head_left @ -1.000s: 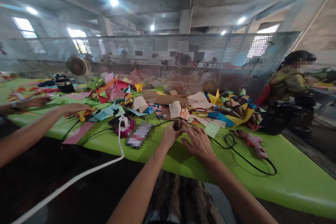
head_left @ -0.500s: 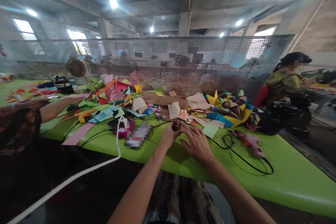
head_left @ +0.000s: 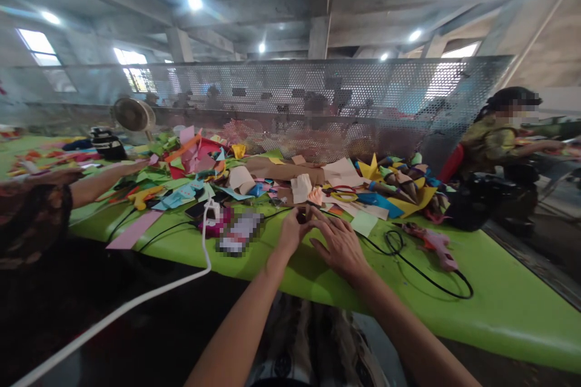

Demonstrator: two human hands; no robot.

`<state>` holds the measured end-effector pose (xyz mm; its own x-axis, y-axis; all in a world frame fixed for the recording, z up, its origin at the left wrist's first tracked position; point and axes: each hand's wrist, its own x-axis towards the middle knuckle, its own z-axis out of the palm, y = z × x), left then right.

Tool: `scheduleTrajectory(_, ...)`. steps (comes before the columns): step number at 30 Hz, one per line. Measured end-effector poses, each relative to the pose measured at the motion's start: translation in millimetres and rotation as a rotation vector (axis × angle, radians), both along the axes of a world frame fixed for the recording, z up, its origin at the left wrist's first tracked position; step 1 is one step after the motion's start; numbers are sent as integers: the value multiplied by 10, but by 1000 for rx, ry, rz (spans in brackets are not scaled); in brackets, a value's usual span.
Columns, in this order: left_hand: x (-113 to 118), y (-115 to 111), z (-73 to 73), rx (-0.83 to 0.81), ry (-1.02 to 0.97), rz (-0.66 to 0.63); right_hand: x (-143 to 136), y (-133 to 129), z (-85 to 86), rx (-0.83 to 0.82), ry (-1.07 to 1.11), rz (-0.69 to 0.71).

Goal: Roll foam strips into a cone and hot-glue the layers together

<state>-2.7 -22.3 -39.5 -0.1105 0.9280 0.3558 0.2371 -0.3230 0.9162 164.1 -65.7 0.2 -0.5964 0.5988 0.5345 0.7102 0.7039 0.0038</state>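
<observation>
At the table's front edge my left hand (head_left: 293,234) is closed, its thumb and fingers curled together. My right hand (head_left: 338,243) leans in from the right, its fingers bent over to meet the left fingertips and its thumb held lower. Whatever lies between the fingertips is small and mostly hidden. Just beyond them are a pleated peach paper piece (head_left: 315,195) and a cream paper piece (head_left: 301,187); whether the fingers touch these I cannot tell. A black cable (head_left: 372,246) runs past the hands to a pink glue gun (head_left: 438,247) on the right.
Coloured paper scraps (head_left: 190,163) heap along the green table (head_left: 499,314). Left of my hands lie a phone (head_left: 240,234), a magenta power socket (head_left: 215,224) with a white cord, and a yellow glue gun (head_left: 145,196). A co-worker's arm (head_left: 102,184) reaches in. Behind stands a perforated metal screen (head_left: 290,91).
My hands keep nearly the same pose and place. The co-worker's hand at left now holds a small pink piece. The person at far right has stretched an arm forward. The view has shifted slightly.
</observation>
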Motion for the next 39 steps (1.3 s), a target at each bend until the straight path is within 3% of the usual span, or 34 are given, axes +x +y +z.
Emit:
scheduleTrajectory(27, 44, -126, 87, 128, 329, 194, 5, 40, -44, 2, 6, -1)
scheduleTrajectory(39, 55, -145, 51, 111, 353, 187, 3, 44, -34, 6, 38, -2)
